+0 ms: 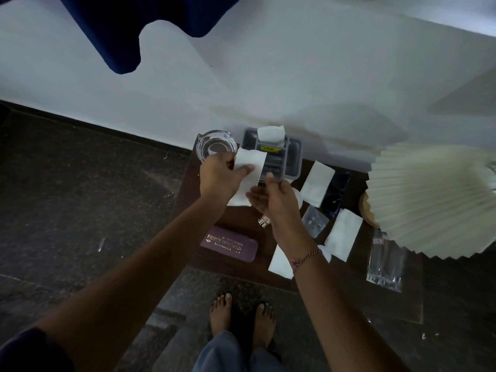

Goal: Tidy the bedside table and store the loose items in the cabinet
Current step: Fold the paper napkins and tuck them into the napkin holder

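1. Step in hand: gathering loose paper from the table (188, 189). The left hand (220, 175), at frame centre, pinches a white tissue (251, 162) between thumb and curled fingers and holds it above the table's far edge.
2. The right hand (276, 200), just right of centre, lies palm up with its fingers loosely extended and grips nothing. Whether its fingertips touch the sheet's lower edge cannot be told.
3. Items left on the table: three loose tissues (316, 183) right of centre, a glass ashtray (216, 147), a grey organiser (272, 154), a spectacle case (229, 244), a small clear bag (314, 221) and a plastic packet (386, 261) under the pleated lampshade (429, 200).
4. Next move, as judged: fold or flatten the held sheet with both hands, then collect the other sheets. The thin paper calls for a light pinch. No cabinet shows in the frame.
5. Legible writing: the spectacle case reads "PRINCE OPTICALS" over "ROURKELA". The organiser carries a yellow label, and the packet a small tag; neither can be read.
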The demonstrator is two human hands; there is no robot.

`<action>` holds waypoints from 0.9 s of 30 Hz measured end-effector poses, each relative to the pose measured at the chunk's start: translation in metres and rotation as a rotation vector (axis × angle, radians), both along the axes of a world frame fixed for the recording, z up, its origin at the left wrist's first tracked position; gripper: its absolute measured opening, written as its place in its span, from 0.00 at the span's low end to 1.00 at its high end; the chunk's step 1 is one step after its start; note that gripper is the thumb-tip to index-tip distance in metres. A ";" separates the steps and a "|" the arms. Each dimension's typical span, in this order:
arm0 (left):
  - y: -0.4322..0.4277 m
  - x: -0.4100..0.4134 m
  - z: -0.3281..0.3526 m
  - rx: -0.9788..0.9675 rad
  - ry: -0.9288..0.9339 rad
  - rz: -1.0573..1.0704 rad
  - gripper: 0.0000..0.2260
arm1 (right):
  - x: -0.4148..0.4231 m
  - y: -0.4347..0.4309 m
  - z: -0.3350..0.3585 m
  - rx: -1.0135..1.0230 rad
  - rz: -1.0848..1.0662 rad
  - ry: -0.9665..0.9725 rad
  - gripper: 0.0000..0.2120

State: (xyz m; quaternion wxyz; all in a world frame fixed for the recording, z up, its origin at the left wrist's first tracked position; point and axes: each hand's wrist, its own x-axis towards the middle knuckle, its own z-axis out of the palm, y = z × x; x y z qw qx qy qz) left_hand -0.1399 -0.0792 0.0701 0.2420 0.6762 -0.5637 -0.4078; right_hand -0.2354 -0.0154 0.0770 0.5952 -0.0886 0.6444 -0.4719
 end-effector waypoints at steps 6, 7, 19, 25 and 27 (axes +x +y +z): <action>-0.008 -0.006 0.021 0.044 0.161 -0.004 0.14 | -0.005 -0.034 0.017 -0.041 0.052 0.005 0.24; -0.010 -0.006 0.028 0.128 0.279 0.040 0.14 | -0.007 -0.038 0.020 -0.049 0.058 -0.005 0.26; -0.037 -0.010 0.050 0.513 0.772 0.050 0.37 | -0.017 -0.064 0.038 -0.145 0.217 0.170 0.31; -0.043 -0.012 0.049 0.510 0.811 0.064 0.34 | -0.016 -0.073 0.036 -0.118 0.279 0.234 0.34; -0.048 -0.012 0.049 0.494 0.801 0.067 0.34 | -0.017 -0.077 0.037 -0.128 0.279 0.242 0.33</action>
